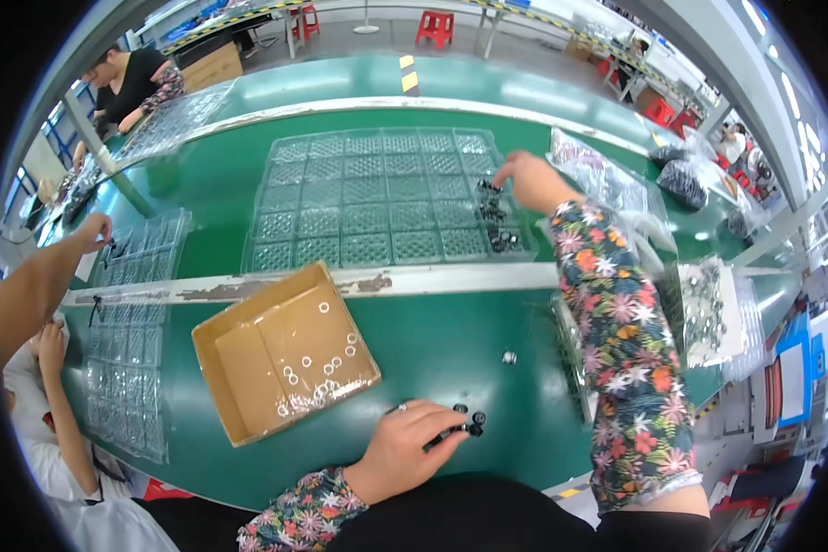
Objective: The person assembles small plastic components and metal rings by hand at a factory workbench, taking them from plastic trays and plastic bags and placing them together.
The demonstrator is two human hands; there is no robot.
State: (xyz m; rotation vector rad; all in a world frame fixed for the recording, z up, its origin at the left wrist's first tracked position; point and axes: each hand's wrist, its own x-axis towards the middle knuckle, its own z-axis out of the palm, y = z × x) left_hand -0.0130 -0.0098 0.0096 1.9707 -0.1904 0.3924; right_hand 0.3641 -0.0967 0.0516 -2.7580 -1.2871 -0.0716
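My left hand (pixel 408 445) rests near the table's front edge, its fingers closed round a small black part with round, wheel-like ends (pixel 470 419). Some of that part is hidden by the fingers. Stretched out to the far right, my right hand (pixel 535 182) pinches at a small black part (pixel 489 186) in the right column of a clear compartment tray (pixel 368 193). More black parts (pixel 501 241) lie in the nearer compartments of that column. A shallow cardboard box (pixel 221 368) holding several white rings (pixel 320 396) sits left of my left hand.
A small silvery piece (pixel 510 357) lies on the green table (pixel 451 322). Other clear trays (pixel 124 368) are at the left, beside another person's arm (pixel 51 276). Plastic bags (pixel 607 179) lie at the right, near a white sheet with small parts (pixel 708 308). A white rail (pixel 405 279) crosses the table.
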